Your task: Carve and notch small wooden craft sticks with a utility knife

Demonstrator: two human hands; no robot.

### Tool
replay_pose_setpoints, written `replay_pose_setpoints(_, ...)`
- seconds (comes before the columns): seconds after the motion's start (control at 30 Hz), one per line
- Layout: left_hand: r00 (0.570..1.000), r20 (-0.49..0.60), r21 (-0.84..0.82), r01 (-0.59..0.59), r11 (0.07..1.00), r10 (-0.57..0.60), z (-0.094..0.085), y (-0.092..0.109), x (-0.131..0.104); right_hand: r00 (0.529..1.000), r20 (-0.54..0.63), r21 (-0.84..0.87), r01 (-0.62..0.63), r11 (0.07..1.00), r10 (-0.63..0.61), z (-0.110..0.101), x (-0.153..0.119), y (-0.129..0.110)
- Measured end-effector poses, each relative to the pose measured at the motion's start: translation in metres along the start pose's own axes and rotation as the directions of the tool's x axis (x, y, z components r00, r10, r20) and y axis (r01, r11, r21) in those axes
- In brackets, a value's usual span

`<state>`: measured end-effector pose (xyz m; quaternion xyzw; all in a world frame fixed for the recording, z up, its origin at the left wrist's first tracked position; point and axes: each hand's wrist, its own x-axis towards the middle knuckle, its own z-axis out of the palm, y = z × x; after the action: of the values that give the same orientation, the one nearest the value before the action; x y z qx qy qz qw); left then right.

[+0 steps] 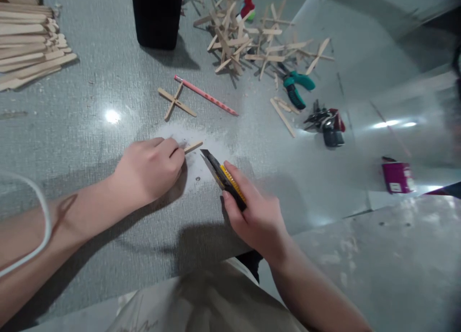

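Observation:
My left hand [153, 166] is closed around a wooden stick [193, 147], whose end sticks out to the right from the fingers. In my right hand [252, 207] is a black and yellow utility knife [228, 183], its dark blade pointing up and left, a little right of the stick's end and apart from it. Pale dust [196, 171] lies on the table below the stick. Above my left hand rests a cross of joined wooden sticks [175, 100], beside a pink pencil [209, 97].
A black container [157, 15] stands at the top. Piled stick crosses [230, 43], green-handled pliers [295, 89] and a dark cluster of small items [329, 128] are to its right. Stacked sticks [29, 46] fill the upper left. A purple box [397, 177] is far right. A white cable [45, 212] crosses my left forearm.

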<state>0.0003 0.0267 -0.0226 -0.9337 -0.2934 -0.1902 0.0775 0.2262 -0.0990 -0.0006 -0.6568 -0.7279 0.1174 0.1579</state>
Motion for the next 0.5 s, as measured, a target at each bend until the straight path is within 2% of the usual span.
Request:
replay_pose_setpoints(0.1, 0.999, -0.023, -0.021, 0.026, 0.999, -0.026, 0.0, 0.001, 0.0, 0.999, -0.011, 0.007, 0.049, 0.999, -0.048, -0.001, 0.0, -0.001)
replay_pose_setpoints(0.3, 0.999, -0.004, 0.006, -0.051, 0.999, 0.051, -0.006, 0.004, -0.001, 0.995, -0.014, 0.007, 0.097, 0.995, -0.096, -0.003, 0.0, -0.005)
replay_pose_setpoints(0.4, 0.994, -0.025, 0.029, -0.108, 0.994, 0.109, -0.01, 0.012, -0.003, 0.995, -0.012, -0.006, 0.103, 0.995, -0.103, -0.003, -0.003, -0.005)
replay_pose_setpoints(0.5, 0.993, -0.028, 0.033, -0.117, 0.993, 0.117, -0.014, 0.02, -0.004, 0.994, 0.002, -0.027, 0.105, 0.994, -0.105, -0.002, -0.007, -0.005)
